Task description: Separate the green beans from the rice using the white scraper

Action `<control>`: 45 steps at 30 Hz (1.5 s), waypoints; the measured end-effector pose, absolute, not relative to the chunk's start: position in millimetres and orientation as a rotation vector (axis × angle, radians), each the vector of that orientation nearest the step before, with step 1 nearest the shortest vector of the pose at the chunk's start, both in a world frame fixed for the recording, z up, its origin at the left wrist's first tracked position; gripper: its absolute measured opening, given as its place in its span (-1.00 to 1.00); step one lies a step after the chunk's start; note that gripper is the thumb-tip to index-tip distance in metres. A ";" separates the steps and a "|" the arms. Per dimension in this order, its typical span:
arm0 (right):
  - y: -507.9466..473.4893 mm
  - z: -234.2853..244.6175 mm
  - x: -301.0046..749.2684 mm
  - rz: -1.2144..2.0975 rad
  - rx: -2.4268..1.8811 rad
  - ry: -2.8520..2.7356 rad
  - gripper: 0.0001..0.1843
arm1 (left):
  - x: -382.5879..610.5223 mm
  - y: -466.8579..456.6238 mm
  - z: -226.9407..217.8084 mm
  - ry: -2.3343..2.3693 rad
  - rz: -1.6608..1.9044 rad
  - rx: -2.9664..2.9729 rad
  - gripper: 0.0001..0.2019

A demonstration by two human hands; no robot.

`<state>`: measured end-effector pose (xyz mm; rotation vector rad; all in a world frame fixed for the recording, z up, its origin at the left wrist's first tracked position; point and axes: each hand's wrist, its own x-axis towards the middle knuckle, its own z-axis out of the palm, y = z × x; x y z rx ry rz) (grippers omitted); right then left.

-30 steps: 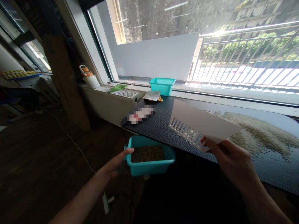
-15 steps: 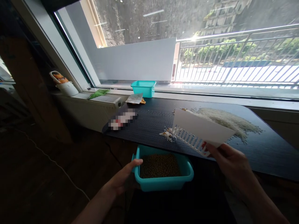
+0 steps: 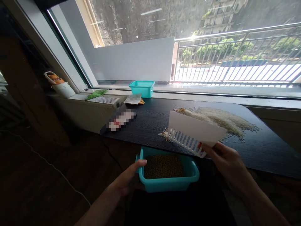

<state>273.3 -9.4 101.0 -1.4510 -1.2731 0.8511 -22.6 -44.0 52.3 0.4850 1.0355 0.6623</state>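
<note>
My left hand (image 3: pixel 128 175) grips the left end of a turquoise plastic bin (image 3: pixel 166 185), its thumb over the rim and its fingers hidden below. Small brown-green beans or grains (image 3: pixel 163 166) cover the bin's bottom. The bin is held just below the table's front edge. My right hand (image 3: pixel 222 157) pinches the lower right corner of a white slotted plastic plate (image 3: pixel 196 125), tilted above the table, its row of slots along the lower edge. Behind the plate spreads a pile of pale, rice-like grains (image 3: pixel 225 121). A small heap of mixed grains (image 3: pixel 164 134) lies by the plate's left edge.
A second turquoise bin (image 3: pixel 141 89) stands at the back of the dark table (image 3: pixel 145 122), by the window. Near it lies a paper packet (image 3: pixel 133 99); a blurred-out item (image 3: pixel 121 120) is at the left. A radiator (image 3: pixel 94 113) carries a green cloth (image 3: pixel 96 94) and white pot (image 3: pixel 63 90).
The white slotted plate and my right hand have shifted slightly left, nearer the small heap. The bin in my left hand sits a little further right. The view has turned slightly.
</note>
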 end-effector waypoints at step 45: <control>-21.9 79.6 256.3 0.530 -1.663 -1.198 -0.67 | -35.0 -42.3 44.2 1.074 0.707 0.476 -0.37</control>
